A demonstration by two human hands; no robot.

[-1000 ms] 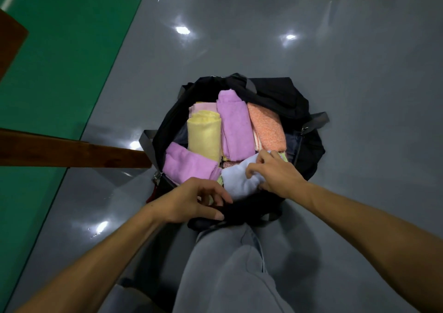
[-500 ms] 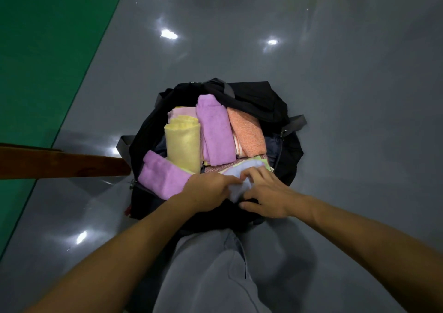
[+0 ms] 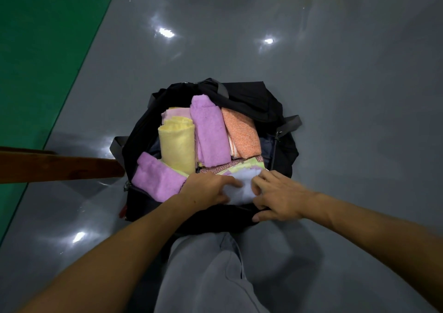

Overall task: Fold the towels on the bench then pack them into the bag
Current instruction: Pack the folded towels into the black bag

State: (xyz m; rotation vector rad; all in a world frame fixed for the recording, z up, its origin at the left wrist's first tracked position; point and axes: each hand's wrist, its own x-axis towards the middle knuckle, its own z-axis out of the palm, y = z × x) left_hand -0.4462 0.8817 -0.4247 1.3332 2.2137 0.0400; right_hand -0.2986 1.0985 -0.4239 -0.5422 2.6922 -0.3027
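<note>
Since a second ago, both hands have closed in on the pale blue towel (image 3: 241, 188) at the near edge of the bag; the left hand (image 3: 203, 189), which earlier held the bag's rim, now lies on the towel. I note the right hand (image 3: 279, 196) pressing the towel's other side, fingers bent onto the cloth and thumb down against the bag's near rim. Whether either hand actually pinches the fabric, I cannot tell.

Surface: a glossy grey floor (image 3: 335, 97) with bright light reflections, bordered by a green strip (image 3: 43, 37) on the left. A brown wooden bench (image 3: 60, 169) enters from the left, its end just beside the bag.

Container: a black bag (image 3: 251, 97) stands open on the floor. Inside I record a yellow towel (image 3: 177, 145), a purple towel (image 3: 209, 133) beside it, an orange towel (image 3: 242, 133) to the right, a second purple towel (image 3: 155, 181) at the near left, a pink one (image 3: 172, 114) behind the yellow, and a patterned cloth (image 3: 239, 165) under the blue towel's far edge. Grey trousers (image 3: 203, 272) show below.
</note>
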